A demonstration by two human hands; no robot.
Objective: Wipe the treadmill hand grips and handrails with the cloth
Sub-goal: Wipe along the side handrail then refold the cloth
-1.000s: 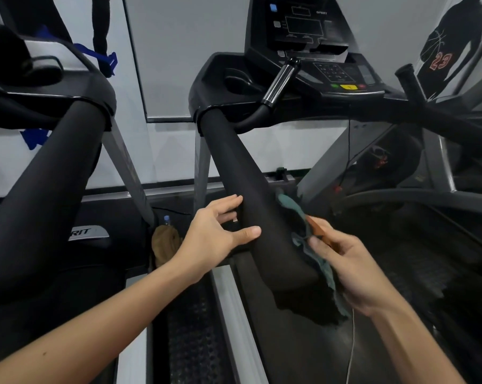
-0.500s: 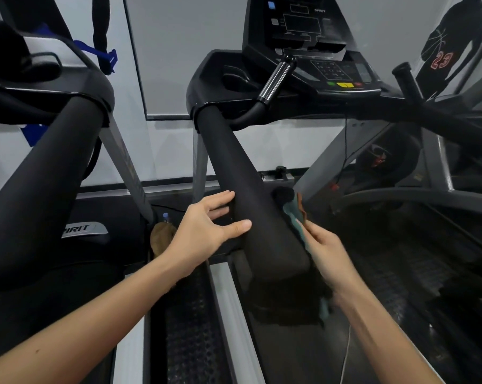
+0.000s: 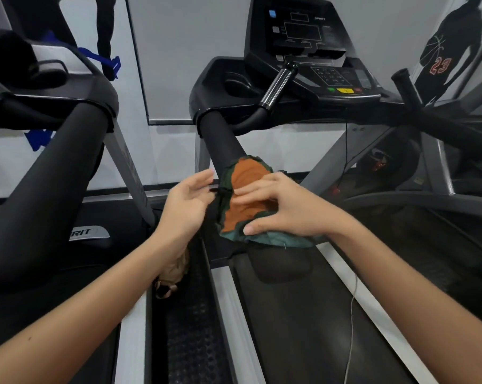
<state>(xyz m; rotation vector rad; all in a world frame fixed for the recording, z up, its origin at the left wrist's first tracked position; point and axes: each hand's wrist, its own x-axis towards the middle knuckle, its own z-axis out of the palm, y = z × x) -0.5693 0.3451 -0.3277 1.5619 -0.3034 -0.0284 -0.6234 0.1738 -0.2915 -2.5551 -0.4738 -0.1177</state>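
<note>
The padded black left handrail (image 3: 220,139) of the treadmill runs from the console down toward me. An orange and green cloth (image 3: 245,173) is draped over its near end. My right hand (image 3: 287,206) lies on top of the cloth, with its fingers spread across the orange side and its thumb at the cloth's lower edge, pressing it onto the rail. My left hand (image 3: 187,206) hovers just left of the rail beside the cloth's edge, fingers relaxed and holding nothing. A silver and black hand grip (image 3: 277,87) stands in front of the console (image 3: 303,31).
The right handrail (image 3: 442,131) crosses the right side. A second treadmill's thick black rail (image 3: 54,176) fills the left. A brown object (image 3: 173,270) sits on the floor between the machines. A thin cord (image 3: 352,314) hangs over the belt (image 3: 303,342).
My right hand has brought the cloth from the rail's right side up over its top and spread it there. My left hand has drawn slightly away from the rail.
</note>
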